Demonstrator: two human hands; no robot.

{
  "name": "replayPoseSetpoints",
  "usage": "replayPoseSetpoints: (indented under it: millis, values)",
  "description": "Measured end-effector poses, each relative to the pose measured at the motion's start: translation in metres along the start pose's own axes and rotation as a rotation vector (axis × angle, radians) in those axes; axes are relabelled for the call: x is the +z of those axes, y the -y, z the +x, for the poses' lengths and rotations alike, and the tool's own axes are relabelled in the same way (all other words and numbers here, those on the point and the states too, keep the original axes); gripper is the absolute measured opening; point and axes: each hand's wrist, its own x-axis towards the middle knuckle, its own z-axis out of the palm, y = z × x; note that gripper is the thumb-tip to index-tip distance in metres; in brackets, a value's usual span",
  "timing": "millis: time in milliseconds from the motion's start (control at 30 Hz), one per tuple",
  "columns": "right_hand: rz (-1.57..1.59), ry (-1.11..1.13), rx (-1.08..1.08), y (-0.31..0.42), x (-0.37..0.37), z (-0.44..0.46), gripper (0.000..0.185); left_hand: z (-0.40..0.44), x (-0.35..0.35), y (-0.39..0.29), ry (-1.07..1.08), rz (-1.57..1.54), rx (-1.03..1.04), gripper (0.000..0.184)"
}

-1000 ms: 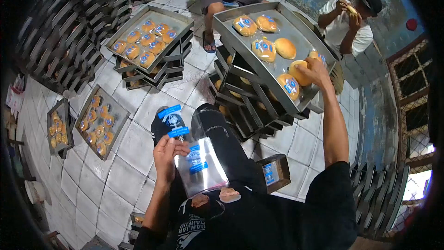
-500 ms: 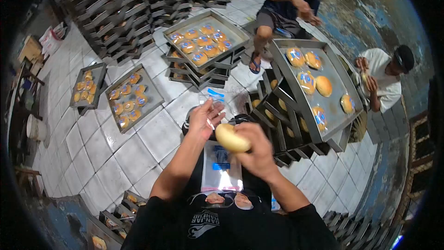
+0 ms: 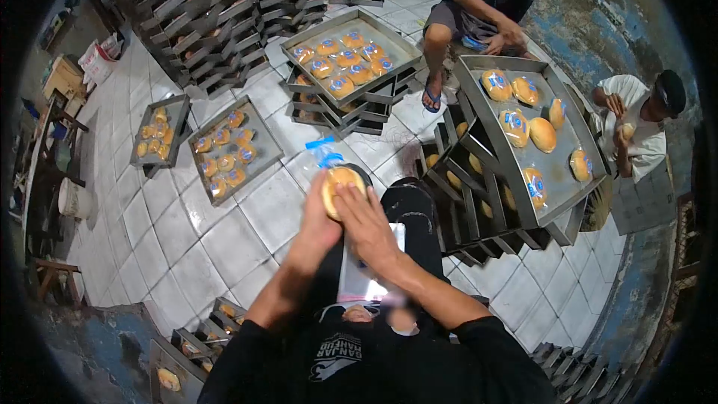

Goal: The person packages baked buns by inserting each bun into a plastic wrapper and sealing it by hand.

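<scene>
A round golden bun (image 3: 345,177) is between my two hands over my lap. My left hand (image 3: 318,217) is curled around its left side, with the fingers partly hidden behind it. A clear plastic bag (image 3: 323,151) with blue print sticks out beyond the bun from the left hand. My right hand (image 3: 368,230) presses on the bun's near right side with its fingers together. How far the bun sits inside the bag cannot be made out. On my lap lies a stack of clear plastic bags (image 3: 360,284), partly covered by the right forearm.
At my right a tilted metal tray (image 3: 553,86) of mostly bagged buns tops a stack of trays. Ahead stands another tray stack (image 3: 396,49); two trays (image 3: 262,151) (image 3: 179,108) lie left. Two people sit beyond, one holding a bun (image 3: 627,132).
My right hand has brought the bun left to my left hand and the bag. Another bun has appeared on the right tray. The whole view has shifted slightly.
</scene>
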Motion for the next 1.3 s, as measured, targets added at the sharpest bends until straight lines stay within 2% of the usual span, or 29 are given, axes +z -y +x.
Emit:
replayPoseSetpoints:
  millis: [67,100,233,300,333,367,400,467,500,600,633,667,733,767,833,867,900,933,1000,1033,1067,1167,1200,1267,1300]
  values:
    - [-0.026,-0.057,0.048,-0.007,-0.017,0.009,0.061,-0.020,0.012,0.036,-0.016,0.091,0.187,0.045]
    - [-0.032,-0.070,0.074,-0.012,-0.018,0.009,0.061,-0.037,0.038,0.032,-0.004,0.250,0.273,0.046]
    - [0.067,-0.006,0.008,-0.019,-0.024,0.028,0.063,0.021,-0.004,-0.002,0.296,-0.141,0.143,0.043]
    - [0.037,0.022,0.021,-0.045,-0.019,0.037,0.060,0.014,0.050,0.028,0.061,-0.003,0.418,0.042]
    - [0.026,0.041,0.018,-0.053,-0.018,0.040,0.059,0.014,0.052,0.028,0.037,-0.017,0.401,0.048]
    - [0.087,-0.053,0.002,-0.049,-0.029,0.046,0.042,0.014,0.054,0.028,0.013,-0.032,0.384,0.054]
    - [0.135,-0.042,-0.035,-0.042,-0.042,0.047,0.038,0.014,0.057,0.027,-0.012,-0.047,0.367,0.061]
    - [0.220,-0.026,-0.096,-0.031,-0.064,0.045,0.029,0.023,0.041,0.002,0.151,-0.118,0.121,0.067]
    - [0.333,-0.006,-0.058,-0.026,-0.064,0.040,0.022,0.021,0.044,-0.003,0.129,-0.142,0.131,0.074]
    - [0.540,0.147,0.152,-0.023,-0.042,0.031,0.008,0.028,0.040,-0.002,0.218,-0.180,-0.052,0.075]
    - [0.750,0.263,0.213,-0.015,-0.054,0.032,0.010,0.038,0.037,0.001,0.084,-0.153,-0.007,0.077]
    - [1.112,0.555,0.175,-0.009,-0.056,0.023,0.013,0.042,0.030,-0.005,0.083,-0.153,0.041,0.075]
    - [1.130,0.405,0.157,0.001,-0.056,0.021,0.011,0.039,0.019,-0.024,0.076,-0.148,0.121,0.070]
    - [1.133,0.332,0.153,0.005,-0.057,0.019,0.010,0.032,0.017,-0.032,0.003,-0.195,0.172,0.073]
    - [1.131,0.200,0.141,0.008,-0.059,0.017,0.010,0.023,0.021,-0.030,0.012,-0.197,0.192,0.077]
    - [0.843,0.029,0.226,0.002,-0.060,0.027,0.010,0.017,0.020,-0.026,0.013,-0.198,0.202,0.078]
    - [0.852,0.099,0.262,-0.006,-0.047,0.029,0.011,0.025,0.008,-0.014,0.088,-0.159,0.152,0.082]
    - [0.860,0.166,0.300,-0.009,-0.037,0.032,0.013,0.028,0.015,-0.007,0.028,-0.164,0.136,0.077]
    - [1.124,0.383,0.352,-0.007,-0.038,0.019,0.017,0.031,0.019,-0.007,-0.105,-0.139,0.079,0.071]
    - [1.246,0.497,0.363,-0.005,-0.043,0.019,0.020,0.035,0.015,-0.012,-0.093,-0.179,0.100,0.068]
    - [1.452,0.487,0.101,0.009,-0.055,0.008,0.025,0.036,0.009,-0.022,-0.085,-0.219,0.125,0.065]
    - [1.546,0.340,-0.022,0.006,-0.058,-0.001,0.024,0.028,0.001,-0.044,-0.166,-0.237,0.214,0.063]
    - [1.437,0.255,0.170,0.006,-0.056,0.000,0.022,0.017,0.012,-0.042,-0.219,-0.215,0.248,0.064]
    - [1.185,0.085,0.518,0.001,-0.046,0.019,0.016,0.016,0.013,-0.019,-0.179,-0.173,0.188,0.064]
    - [1.085,0.100,0.413,-0.001,-0.036,0.023,0.020,0.021,0.017,-0.009,-0.164,-0.211,0.139,0.065]
